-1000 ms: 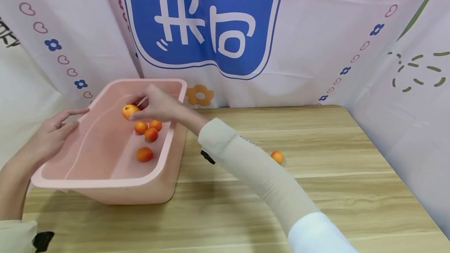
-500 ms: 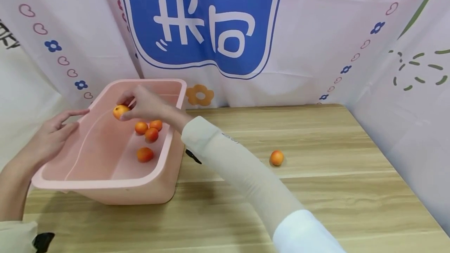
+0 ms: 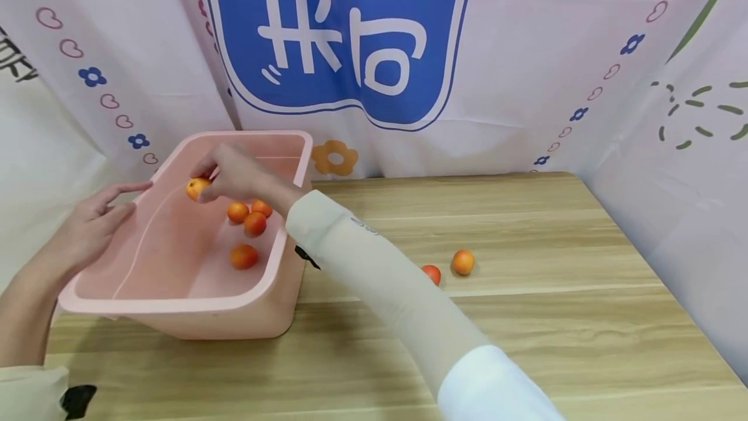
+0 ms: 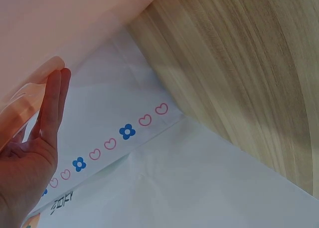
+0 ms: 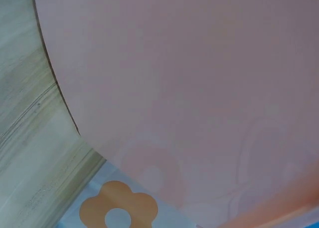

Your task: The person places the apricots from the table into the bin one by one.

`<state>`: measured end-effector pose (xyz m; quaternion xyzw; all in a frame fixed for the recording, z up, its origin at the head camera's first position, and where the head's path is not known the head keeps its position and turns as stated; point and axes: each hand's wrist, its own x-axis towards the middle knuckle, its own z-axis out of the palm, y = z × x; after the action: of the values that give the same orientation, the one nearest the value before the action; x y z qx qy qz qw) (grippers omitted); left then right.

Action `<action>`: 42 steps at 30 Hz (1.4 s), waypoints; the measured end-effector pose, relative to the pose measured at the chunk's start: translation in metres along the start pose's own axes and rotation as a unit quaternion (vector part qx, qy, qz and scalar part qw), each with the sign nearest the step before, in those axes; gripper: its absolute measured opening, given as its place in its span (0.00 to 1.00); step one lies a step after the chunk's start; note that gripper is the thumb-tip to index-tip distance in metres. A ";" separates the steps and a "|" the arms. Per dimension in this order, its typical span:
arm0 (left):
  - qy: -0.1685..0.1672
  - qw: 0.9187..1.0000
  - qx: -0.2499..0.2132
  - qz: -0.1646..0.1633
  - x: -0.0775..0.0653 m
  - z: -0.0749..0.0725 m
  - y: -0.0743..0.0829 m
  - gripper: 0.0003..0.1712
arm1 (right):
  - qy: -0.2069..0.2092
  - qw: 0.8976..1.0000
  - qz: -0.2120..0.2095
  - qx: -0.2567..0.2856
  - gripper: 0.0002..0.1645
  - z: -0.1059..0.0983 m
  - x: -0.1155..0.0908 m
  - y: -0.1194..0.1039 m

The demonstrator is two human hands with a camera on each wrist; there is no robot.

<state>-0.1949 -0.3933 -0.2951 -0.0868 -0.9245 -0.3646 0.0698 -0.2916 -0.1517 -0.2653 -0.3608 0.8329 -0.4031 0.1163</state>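
Observation:
My right hand [image 3: 232, 171] pinches a small orange fruit [image 3: 197, 188], apricot-like with a dark spot at its end, between thumb and fingers. It hangs inside the pink plastic tub [image 3: 175, 306], above the tub's floor. My left hand [image 3: 93, 223] rests at the tub's left rim; the left wrist view shows straight fingers [image 4: 51, 106] against the rim's outer side. Inside the tub, a red-orange fruit [image 3: 243, 256] lies near the front, with another fruit [image 3: 254, 223] in a cluster behind it. The right wrist view holds the tub's pink wall [image 5: 174, 78], without the hand.
On the wooden table [image 3: 555, 330], an orange fruit [image 3: 463, 262] lies right of my right forearm. A redder fruit [image 3: 432, 274] shows beside the sleeve, partly covered by it. A printed cloth [image 3: 497, 63] hangs behind the table and along its sides.
My right hand has shifted slightly left inside the tub with the pinched fruit. As the forearm moved left, a redder fruit on the table came into sight. My left hand stays on the rim.

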 end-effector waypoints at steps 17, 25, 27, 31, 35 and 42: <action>-0.002 1.000 0.023 -0.009 0.002 0.001 -0.002 0.28 | 0.012 0.997 0.076 -0.001 0.19 0.003 -0.001 -0.008; -0.009 1.000 0.018 -0.012 0.002 -0.001 -0.004 0.28 | 0.001 0.995 0.097 -0.011 0.22 0.007 -0.002 -0.008; -0.016 1.000 0.015 -0.023 0.002 -0.002 -0.005 0.28 | -0.002 0.995 0.104 -0.013 0.21 0.007 -0.001 -0.008; -0.025 0.999 0.008 -0.031 0.002 -0.003 -0.006 0.28 | -0.008 0.993 0.120 -0.013 0.17 0.008 -0.001 -0.007; -0.013 1.000 0.013 -0.021 0.002 -0.003 -0.006 0.29 | -0.012 0.991 0.134 -0.016 0.16 0.008 -0.001 -0.007; 0.000 1.000 0.009 -0.002 0.000 -0.001 -0.001 0.33 | -0.012 0.989 0.147 -0.020 0.20 0.010 0.000 -0.004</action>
<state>-0.1951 -0.3944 -0.2949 -0.0846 -0.9279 -0.3562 0.0701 -0.2841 -0.1593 -0.2687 -0.2419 0.8834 -0.3601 0.1770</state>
